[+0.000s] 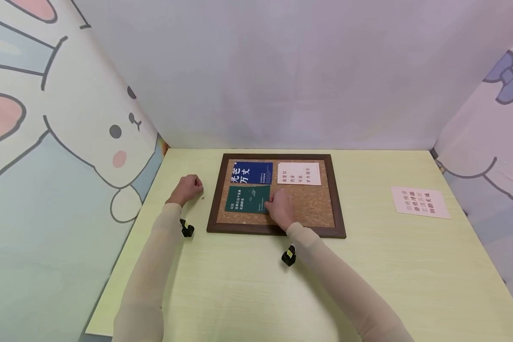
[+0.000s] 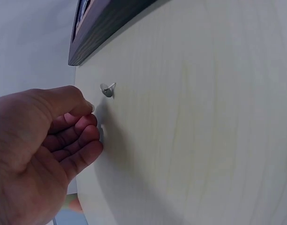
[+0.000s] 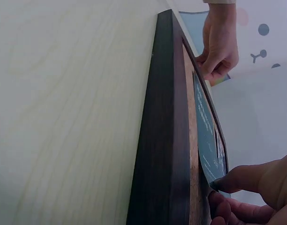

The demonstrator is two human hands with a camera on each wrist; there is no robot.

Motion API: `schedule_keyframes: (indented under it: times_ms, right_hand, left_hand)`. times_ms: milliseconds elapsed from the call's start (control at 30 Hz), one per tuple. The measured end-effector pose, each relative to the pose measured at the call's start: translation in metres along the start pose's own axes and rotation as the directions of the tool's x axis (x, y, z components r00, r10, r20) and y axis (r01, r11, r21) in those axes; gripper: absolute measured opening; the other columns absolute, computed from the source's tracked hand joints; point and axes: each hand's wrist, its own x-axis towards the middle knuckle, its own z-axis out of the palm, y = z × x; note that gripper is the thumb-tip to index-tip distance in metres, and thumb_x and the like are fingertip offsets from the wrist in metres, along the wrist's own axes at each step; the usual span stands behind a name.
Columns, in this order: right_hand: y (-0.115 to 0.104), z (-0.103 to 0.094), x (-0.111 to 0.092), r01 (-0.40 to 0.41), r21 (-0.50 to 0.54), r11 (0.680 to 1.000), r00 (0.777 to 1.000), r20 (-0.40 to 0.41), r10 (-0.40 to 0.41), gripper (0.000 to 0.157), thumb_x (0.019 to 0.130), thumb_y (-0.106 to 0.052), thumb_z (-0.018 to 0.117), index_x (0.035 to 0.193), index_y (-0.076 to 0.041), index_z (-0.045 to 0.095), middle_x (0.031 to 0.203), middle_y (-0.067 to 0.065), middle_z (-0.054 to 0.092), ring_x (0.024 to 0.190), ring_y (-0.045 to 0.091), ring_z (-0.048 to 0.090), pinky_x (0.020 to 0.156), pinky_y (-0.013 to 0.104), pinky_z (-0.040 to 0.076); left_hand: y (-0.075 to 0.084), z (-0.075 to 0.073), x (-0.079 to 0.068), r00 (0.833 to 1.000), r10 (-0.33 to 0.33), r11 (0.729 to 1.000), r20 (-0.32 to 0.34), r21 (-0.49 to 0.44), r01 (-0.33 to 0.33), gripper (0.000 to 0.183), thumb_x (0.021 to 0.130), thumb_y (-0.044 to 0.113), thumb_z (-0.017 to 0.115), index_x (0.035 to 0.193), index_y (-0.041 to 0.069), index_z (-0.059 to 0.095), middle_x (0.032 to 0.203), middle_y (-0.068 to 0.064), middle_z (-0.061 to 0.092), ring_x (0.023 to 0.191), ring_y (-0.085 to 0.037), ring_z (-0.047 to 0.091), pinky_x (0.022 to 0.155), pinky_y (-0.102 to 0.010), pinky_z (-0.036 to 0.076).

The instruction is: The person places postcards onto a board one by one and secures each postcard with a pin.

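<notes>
My right hand (image 1: 280, 209) pinches the near right corner of a dark green card (image 1: 244, 198) between thumb and fingers. The card lies over the cork of a brown-framed board (image 1: 314, 205), and its held edge bends up in the right wrist view. A blue card (image 1: 256, 173) and a pale pink card (image 1: 301, 174) lie on the board's far half. To the left of the frame, my left hand (image 1: 188, 188) hovers by the table with fingers loosely curled. Just past its thumb tip a metal thumbtack (image 2: 107, 90) lies on the table, point upward.
Another pink card (image 1: 420, 202) with printed characters lies on the pale wood table (image 1: 389, 275), right of the board. Behind the table hangs a plain white curtain (image 1: 299, 76). Cartoon-printed curtains (image 1: 81, 123) close in both sides.
</notes>
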Motion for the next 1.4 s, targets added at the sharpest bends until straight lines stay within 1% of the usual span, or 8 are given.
schedule_keyframes:
  times_ms: [200,333,500,767,967,1100,1200,1400]
  right_hand:
    - [-0.0025,0.0009,-0.0005,-0.001,-0.040,0.999,0.999,0.040,0.002,0.026,0.089,-0.008,0.065,0.064,-0.005,0.063,0.063,0.006,0.062,0.055,0.015,0.051,0.047,0.024,0.034]
    - [-0.0039,0.0016,0.0005,0.035,-0.085,0.996,0.999,0.042,-0.032,0.012,0.090,-0.006,0.064,0.081,0.000,0.069,0.075,0.008,0.066,0.062,0.016,0.056,0.051,0.024,0.041]
    - [-0.0039,0.0036,0.0014,0.077,-0.121,0.990,0.996,0.047,-0.072,0.012,0.091,-0.005,0.062,0.097,0.003,0.069,0.084,0.010,0.069,0.069,0.017,0.063,0.057,0.027,0.049]
    - [-0.0038,0.0040,0.0009,0.141,-0.183,0.973,0.990,0.025,-0.139,0.010,0.088,-0.003,0.062,0.086,0.004,0.070,0.074,0.010,0.068,0.057,0.017,0.059,0.047,0.026,0.043]
    - [-0.0013,0.0034,-0.0001,0.166,-0.185,0.968,0.986,0.029,-0.164,0.013,0.091,-0.004,0.061,0.093,0.004,0.071,0.080,0.011,0.071,0.059,0.015,0.061,0.048,0.026,0.047]
    - [-0.0005,0.0019,-0.0004,0.174,-0.193,0.966,0.985,0.016,-0.175,0.013,0.091,-0.005,0.063,0.094,0.004,0.071,0.082,0.012,0.071,0.063,0.016,0.062,0.053,0.028,0.050]
    - [0.0008,0.0021,0.0006,0.198,-0.243,0.950,0.979,0.004,-0.203,0.014,0.090,-0.009,0.067,0.090,0.005,0.072,0.078,0.012,0.070,0.065,0.019,0.060,0.060,0.031,0.050]
    - [0.0035,0.0021,0.0043,0.223,-0.409,0.885,0.971,0.008,-0.240,0.026,0.087,-0.024,0.073,0.078,0.001,0.071,0.071,0.009,0.064,0.072,0.023,0.052,0.082,0.042,0.041]
  left_hand:
    - [0.0015,-0.0009,0.0018,1.000,-0.002,1.000,0.002,-0.003,0.002,0.009,0.090,0.008,0.053,0.094,0.002,0.058,0.090,-0.013,0.059,0.075,-0.022,0.052,0.061,-0.030,0.042]
    - [0.0018,-0.0016,0.0029,1.000,-0.003,1.000,0.004,-0.001,0.003,0.010,0.090,0.008,0.052,0.095,0.001,0.058,0.091,-0.013,0.059,0.076,-0.022,0.052,0.061,-0.029,0.042]
    - [0.0009,-0.0005,0.0023,1.000,-0.006,1.000,0.003,-0.004,0.006,0.010,0.090,0.008,0.053,0.095,0.002,0.058,0.091,-0.013,0.059,0.075,-0.022,0.052,0.061,-0.029,0.042]
    - [0.0021,-0.0001,0.0008,1.000,-0.001,1.000,0.000,0.004,0.001,0.009,0.090,0.008,0.053,0.095,0.002,0.058,0.091,-0.013,0.059,0.075,-0.022,0.052,0.061,-0.029,0.042]
    - [0.0050,-0.0006,-0.0022,1.000,-0.003,1.000,0.006,-0.004,0.003,0.010,0.090,0.009,0.052,0.096,0.002,0.058,0.092,-0.013,0.060,0.075,-0.022,0.052,0.061,-0.029,0.042]
    - [0.0055,-0.0011,-0.0033,1.000,0.003,1.000,0.005,-0.008,-0.003,0.011,0.090,0.008,0.053,0.096,0.002,0.058,0.092,-0.013,0.060,0.074,-0.021,0.053,0.061,-0.028,0.043]
    - [0.0047,-0.0011,-0.0028,1.000,0.012,1.000,0.008,-0.006,-0.012,0.010,0.090,0.008,0.052,0.096,0.002,0.059,0.092,-0.013,0.060,0.073,-0.020,0.053,0.060,-0.028,0.043]
    - [0.0050,-0.0006,-0.0019,1.000,0.012,1.000,0.009,-0.003,-0.012,0.009,0.090,0.008,0.052,0.095,0.003,0.059,0.092,-0.013,0.060,0.072,-0.020,0.052,0.060,-0.029,0.043]
